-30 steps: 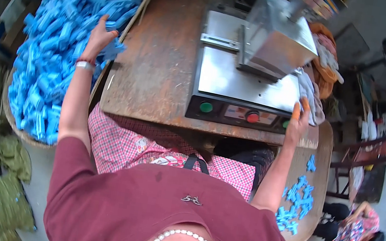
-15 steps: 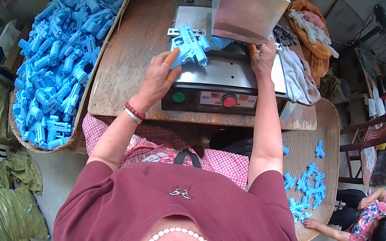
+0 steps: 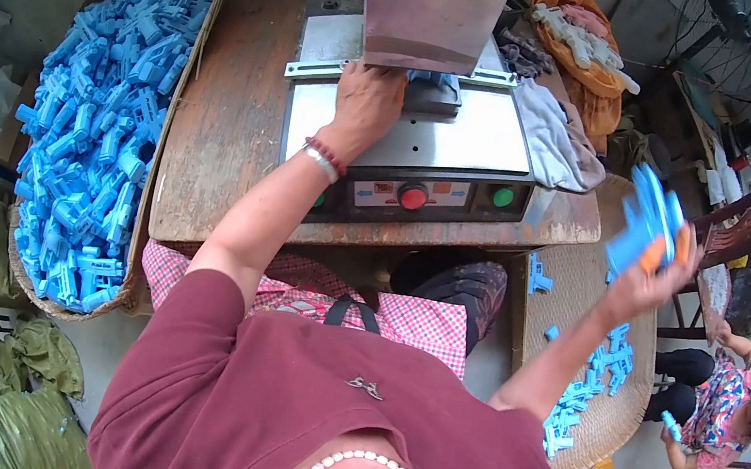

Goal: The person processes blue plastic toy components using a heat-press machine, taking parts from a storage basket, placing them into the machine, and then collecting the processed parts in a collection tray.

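Observation:
My left hand (image 3: 369,101) reaches under the metal housing (image 3: 436,8) of a tabletop press, its fingers curled and partly hidden there. Close against its fingertips, part of a blue toy pistol (image 3: 428,77) shows on a dark fixture block (image 3: 434,100); the rest lies behind the hand and housing. Out to the right, my right hand (image 3: 651,278), with orange finger covers, is closed on another toy pistol (image 3: 644,223), which is blurred by motion. Both are above the right-hand woven tray (image 3: 537,334).
A deep basket (image 3: 195,59) heaped with blue toy pistols stands left of the wooden table (image 3: 228,113). Press buttons (image 3: 413,196) face me. Cloths (image 3: 563,137) and an orange sack (image 3: 604,94) lie right of the press. Another person (image 3: 728,398) sits beyond the tray, holding a blue piece.
My left hand has carried its toy pistol rightward under the press housing. My right hand has left the press and swung right over the tray with a toy pistol. The view has shifted slightly.

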A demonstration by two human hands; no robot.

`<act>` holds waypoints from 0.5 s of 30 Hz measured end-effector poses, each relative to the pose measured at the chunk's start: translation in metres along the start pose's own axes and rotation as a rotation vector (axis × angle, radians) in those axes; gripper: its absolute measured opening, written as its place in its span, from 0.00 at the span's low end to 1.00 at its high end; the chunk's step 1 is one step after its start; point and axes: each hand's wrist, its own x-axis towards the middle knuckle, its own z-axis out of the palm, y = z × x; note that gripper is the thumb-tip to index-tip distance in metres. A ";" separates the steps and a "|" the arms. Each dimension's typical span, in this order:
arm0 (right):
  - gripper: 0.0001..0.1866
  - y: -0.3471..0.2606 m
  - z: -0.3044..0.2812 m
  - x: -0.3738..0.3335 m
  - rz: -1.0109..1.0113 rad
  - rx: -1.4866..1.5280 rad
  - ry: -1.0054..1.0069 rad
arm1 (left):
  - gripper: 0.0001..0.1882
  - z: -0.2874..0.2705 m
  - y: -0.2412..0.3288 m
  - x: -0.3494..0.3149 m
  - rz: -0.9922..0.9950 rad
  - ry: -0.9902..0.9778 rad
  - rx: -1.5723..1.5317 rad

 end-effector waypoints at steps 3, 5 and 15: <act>0.16 0.014 -0.003 -0.033 0.271 0.180 -0.107 | 0.16 0.004 -0.002 -0.003 -0.050 -0.102 0.087; 0.24 0.014 0.023 -0.060 0.369 0.302 -0.391 | 0.22 -0.017 -0.014 -0.018 -0.067 -0.124 -0.069; 0.47 0.032 0.118 -0.151 0.545 0.343 -0.927 | 0.37 -0.104 -0.054 -0.126 0.032 -0.368 -0.280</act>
